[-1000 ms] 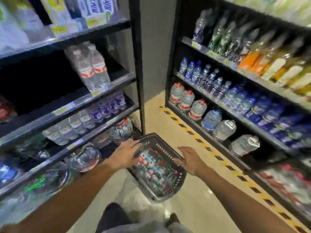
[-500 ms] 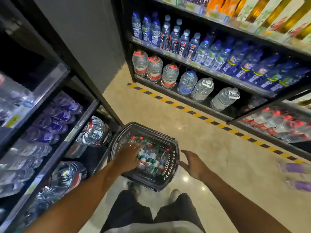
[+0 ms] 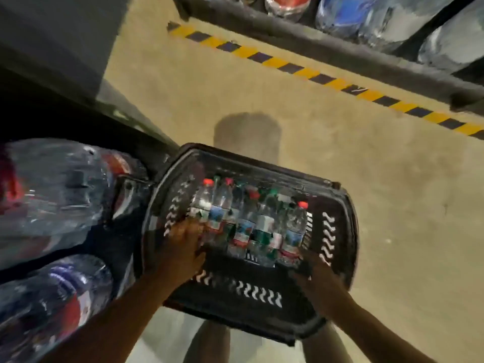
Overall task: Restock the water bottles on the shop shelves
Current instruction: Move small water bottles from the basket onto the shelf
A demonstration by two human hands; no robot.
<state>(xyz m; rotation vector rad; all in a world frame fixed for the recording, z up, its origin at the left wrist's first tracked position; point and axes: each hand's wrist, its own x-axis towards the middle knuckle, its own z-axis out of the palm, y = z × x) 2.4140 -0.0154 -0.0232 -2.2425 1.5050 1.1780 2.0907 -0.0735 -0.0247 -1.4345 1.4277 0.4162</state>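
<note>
Head view: beige floor (image 3: pixel 340 166) (striped tape (image 3: pixel 309 72)) between shelves (image 3: pixel 327 45).

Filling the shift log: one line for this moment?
phase: reaching | left hand: on bottles | right hand: at basket rim | shelving: none

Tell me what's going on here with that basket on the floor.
A person is bent over a black basket on the shop floor, packed with small water bottles lying side by side. The left hand is down among the bottles at the basket's left side; the right hand is at its near right corner. The picture is too blurred to tell what either hand grips. Large water jugs sit on the low shelf to the left.
</note>
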